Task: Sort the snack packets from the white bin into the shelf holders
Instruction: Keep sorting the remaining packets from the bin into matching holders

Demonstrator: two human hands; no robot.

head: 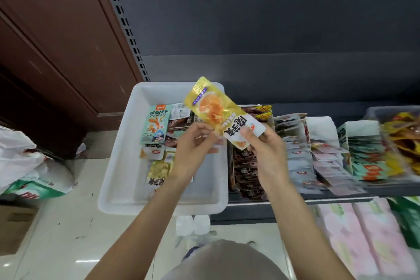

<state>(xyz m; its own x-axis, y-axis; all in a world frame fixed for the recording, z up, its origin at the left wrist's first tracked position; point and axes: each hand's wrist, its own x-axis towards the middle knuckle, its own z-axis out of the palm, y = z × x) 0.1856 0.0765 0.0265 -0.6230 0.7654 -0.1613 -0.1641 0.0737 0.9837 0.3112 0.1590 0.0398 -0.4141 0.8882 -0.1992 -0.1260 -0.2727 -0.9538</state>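
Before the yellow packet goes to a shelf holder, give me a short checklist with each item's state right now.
1. Yellow packet held by both hands: ok; left hand pinches its lower edge, right hand its white end.
2. Packet lifted out of the white bin: ok.
3. Matching shelf holder identified: cannot tell; the shelf packets are blurred.
4. Path to the shelf unobstructed: ok.
5. Bin emptied: not ok; a teal packet and others remain.

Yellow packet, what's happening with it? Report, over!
Left hand and right hand both pinch the yellow packet, held above the white bin. Not yet in a shelf holder. Nothing in the way.
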